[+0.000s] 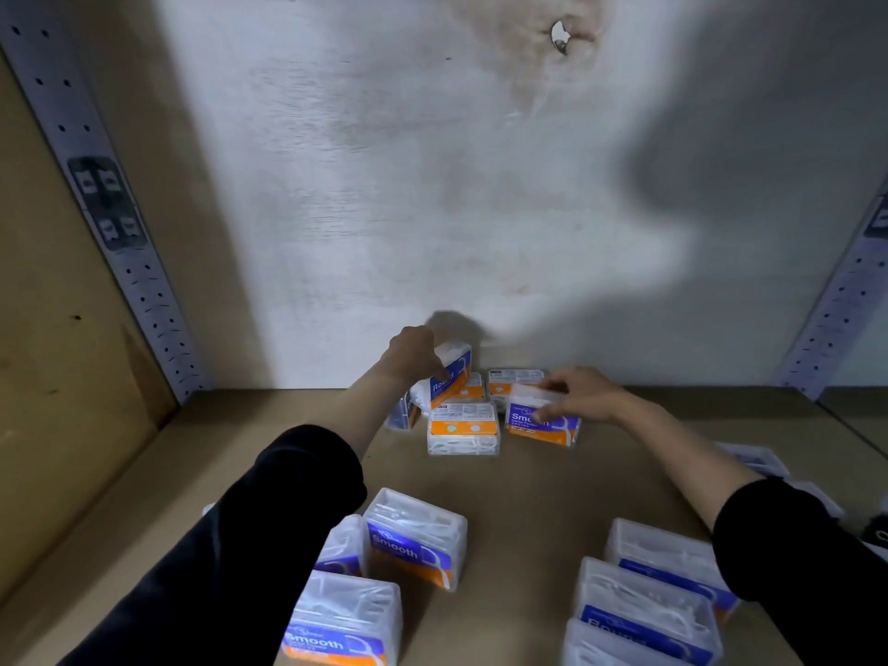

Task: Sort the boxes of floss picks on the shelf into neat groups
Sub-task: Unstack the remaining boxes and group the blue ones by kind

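A loose pile of clear floss pick boxes with blue and orange labels lies at the back of the shelf. My left hand [414, 354] grips a tilted "Round" box [450, 377] lifted above the pile. My right hand [579, 394] holds a "Smooth" box [540, 420] by its top, at the pile's right side. One box [463, 427] lies between them with its back label up. Near me stand "Smooth" boxes [415, 538] on the left and a row of "Round" boxes [648, 603] on the right.
The brown shelf board [528, 492] ends at a pale back wall [432, 209]. Perforated metal uprights [96, 194] frame both sides. More pale boxes [754, 459] lie at the right edge, partly behind my right sleeve.
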`<state>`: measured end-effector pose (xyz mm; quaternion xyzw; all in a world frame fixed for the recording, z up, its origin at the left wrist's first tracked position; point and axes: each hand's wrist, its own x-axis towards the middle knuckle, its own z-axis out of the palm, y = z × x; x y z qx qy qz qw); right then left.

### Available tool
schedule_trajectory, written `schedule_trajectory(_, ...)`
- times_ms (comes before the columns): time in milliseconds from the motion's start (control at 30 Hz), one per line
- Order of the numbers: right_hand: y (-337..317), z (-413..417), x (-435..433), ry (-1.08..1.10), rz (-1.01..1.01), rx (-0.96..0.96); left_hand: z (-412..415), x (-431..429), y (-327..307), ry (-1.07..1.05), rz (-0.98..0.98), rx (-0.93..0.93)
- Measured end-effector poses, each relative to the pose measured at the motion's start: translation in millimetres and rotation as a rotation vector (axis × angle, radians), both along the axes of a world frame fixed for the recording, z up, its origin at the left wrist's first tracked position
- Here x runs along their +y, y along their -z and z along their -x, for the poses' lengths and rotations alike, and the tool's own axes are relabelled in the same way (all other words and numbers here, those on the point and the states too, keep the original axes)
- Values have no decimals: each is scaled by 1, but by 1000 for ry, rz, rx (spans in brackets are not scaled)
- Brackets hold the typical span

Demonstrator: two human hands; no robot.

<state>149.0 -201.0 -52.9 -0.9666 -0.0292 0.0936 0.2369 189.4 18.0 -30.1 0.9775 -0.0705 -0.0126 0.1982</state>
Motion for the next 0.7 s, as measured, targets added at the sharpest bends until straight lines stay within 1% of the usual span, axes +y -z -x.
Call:
schedule_trajectory(67, 1, 2, 3, -22, 93, 13, 0, 1, -1, 6, 12, 3)
schedule_trajectory(133, 2, 3, 5, -21, 122, -3, 0, 3, -4, 14, 29, 7)
schedule_trajectory(467, -10, 13, 2, 19, 46, 6, 12, 13, -12, 69, 39, 39)
schedule_trajectory(700, -29, 30, 3, 42, 51, -56, 35, 17, -33, 126, -11, 40)
